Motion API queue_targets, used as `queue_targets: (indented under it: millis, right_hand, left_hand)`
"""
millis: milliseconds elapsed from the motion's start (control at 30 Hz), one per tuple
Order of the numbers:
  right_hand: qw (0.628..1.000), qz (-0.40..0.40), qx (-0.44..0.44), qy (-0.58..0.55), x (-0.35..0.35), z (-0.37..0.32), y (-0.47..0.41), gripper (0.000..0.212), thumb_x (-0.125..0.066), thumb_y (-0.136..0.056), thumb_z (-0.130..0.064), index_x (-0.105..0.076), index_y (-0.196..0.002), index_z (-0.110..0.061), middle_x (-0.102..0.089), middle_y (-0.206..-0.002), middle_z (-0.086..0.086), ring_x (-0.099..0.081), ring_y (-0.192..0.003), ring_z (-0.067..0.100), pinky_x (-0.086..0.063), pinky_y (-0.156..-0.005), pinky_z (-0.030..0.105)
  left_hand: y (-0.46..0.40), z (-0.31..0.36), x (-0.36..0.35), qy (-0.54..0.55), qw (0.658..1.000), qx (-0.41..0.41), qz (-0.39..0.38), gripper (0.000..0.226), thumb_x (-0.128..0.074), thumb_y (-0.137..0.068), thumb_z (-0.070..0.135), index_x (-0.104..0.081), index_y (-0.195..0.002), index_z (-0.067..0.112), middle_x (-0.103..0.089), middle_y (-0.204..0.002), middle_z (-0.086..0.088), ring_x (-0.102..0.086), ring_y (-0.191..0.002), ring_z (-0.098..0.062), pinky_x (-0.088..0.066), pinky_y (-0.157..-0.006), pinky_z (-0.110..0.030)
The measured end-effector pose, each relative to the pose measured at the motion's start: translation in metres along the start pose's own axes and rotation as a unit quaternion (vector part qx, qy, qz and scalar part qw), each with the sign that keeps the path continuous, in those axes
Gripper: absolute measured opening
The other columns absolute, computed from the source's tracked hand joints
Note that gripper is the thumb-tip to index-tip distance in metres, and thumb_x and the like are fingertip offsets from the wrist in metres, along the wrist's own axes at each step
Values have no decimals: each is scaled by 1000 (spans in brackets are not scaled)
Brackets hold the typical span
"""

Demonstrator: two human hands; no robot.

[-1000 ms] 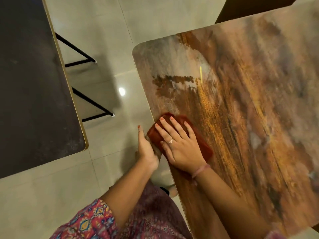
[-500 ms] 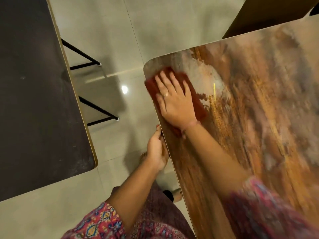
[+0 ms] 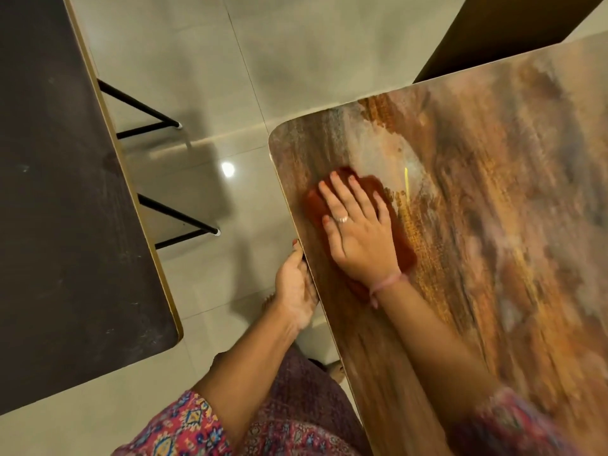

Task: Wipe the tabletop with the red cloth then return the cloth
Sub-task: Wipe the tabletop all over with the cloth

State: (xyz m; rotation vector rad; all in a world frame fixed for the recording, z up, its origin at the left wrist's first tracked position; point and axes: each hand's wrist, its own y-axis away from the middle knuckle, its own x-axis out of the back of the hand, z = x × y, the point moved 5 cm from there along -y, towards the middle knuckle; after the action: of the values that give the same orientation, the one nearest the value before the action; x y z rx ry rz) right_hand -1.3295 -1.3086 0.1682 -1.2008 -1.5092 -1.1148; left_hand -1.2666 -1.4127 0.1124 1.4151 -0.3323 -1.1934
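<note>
The red cloth (image 3: pixel 403 248) lies flat on the brown, streaky tabletop (image 3: pixel 477 225), near its left edge and a little below the far left corner. My right hand (image 3: pixel 357 230) presses down on the cloth with straight, spread fingers, covering most of it. My left hand (image 3: pixel 294 286) holds the table's left edge, thumb along the rim; the fingers are hidden under the table.
A dark table (image 3: pixel 59 209) with a gold rim and black metal legs (image 3: pixel 177 222) stands to the left across a strip of pale tiled floor (image 3: pixel 230 93). A dark surface (image 3: pixel 513 31) sits beyond the far edge. A thin yellow streak (image 3: pixel 406 181) marks the tabletop.
My right hand pushed the cloth from near me up to the far left corner, then drew it back a little toward me. My left hand stays on the table's edge.
</note>
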Motion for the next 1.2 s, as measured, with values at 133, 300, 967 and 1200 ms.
queue_targets:
  millis: [133,300,967,1200]
  right_hand:
    - [1000,-8,5,-22,12,20,-94,50,-24,-101,-41,-26,-150,-33,-23,-158,-9,-15,-147,12,-13,-116,43]
    - [991,15,-122,-50,32,52,-164,51,-23,-101,-39,-26,-151,-27,-25,-158,-8,-13,-147,13,-9,-118,45]
    - [999,1,49,-11,-9,-54,-3,52,-37,-97,-36,-34,-148,-28,-29,-156,-7,-22,-145,14,-21,-115,45]
    - [999,-44,13,-28,5,-61,-147,49,-27,-101,-39,-31,-149,-31,-30,-155,-12,-17,-146,9,-8,-117,40]
  left_hand:
    - [1,4,-1,12,1000,-13,10,29,-37,-101,30,-61,-109,17,-67,-77,-1,-65,-54,-9,-54,-49,-21]
    - [9,4,-3,22,1000,-15,9,34,-33,-103,29,-65,-98,18,-68,-73,-1,-65,-55,-11,-53,-48,-21]
    - [7,2,5,103,991,74,-44,51,-34,-99,32,-78,-84,10,-74,-91,-9,-71,-80,-20,-57,-69,-31]
    - [7,7,3,44,996,65,-37,40,-32,-100,42,-64,-105,19,-74,-79,0,-70,-73,-15,-55,-72,-30]
